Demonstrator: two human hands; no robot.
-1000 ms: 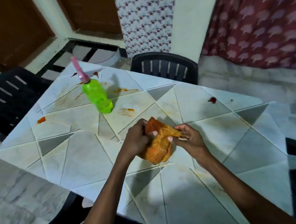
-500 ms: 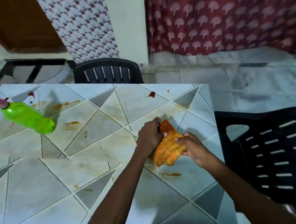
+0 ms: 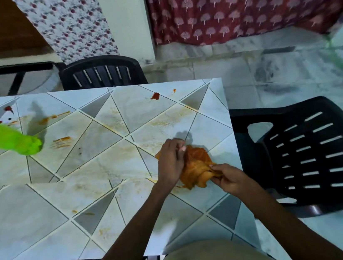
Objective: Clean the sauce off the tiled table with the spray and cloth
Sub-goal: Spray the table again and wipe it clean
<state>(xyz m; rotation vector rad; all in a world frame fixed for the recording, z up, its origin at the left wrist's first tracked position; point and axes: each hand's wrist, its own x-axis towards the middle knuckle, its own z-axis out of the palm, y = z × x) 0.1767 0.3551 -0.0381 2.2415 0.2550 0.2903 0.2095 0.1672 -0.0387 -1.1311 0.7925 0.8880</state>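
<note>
With both hands' fingers pinching the cloth [image 3: 195, 167], refold it clean-side-out, then wipe the sauce [image 3: 155, 96] beyond it.

Both hands grip a sauce-stained orange cloth [image 3: 195, 166] near the tiled table's [image 3: 96, 161] right edge: left hand [image 3: 170, 162] over its top, right hand [image 3: 229, 179] pinching its near corner. A green bottle [image 3: 5, 137] stands far left. Sauce [image 3: 155, 96] spots the far tiles.

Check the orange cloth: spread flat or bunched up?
Bunched. The stained orange cloth sits crumpled in folds near the tiled table's right edge, gripped by the left hand and right hand.
</note>
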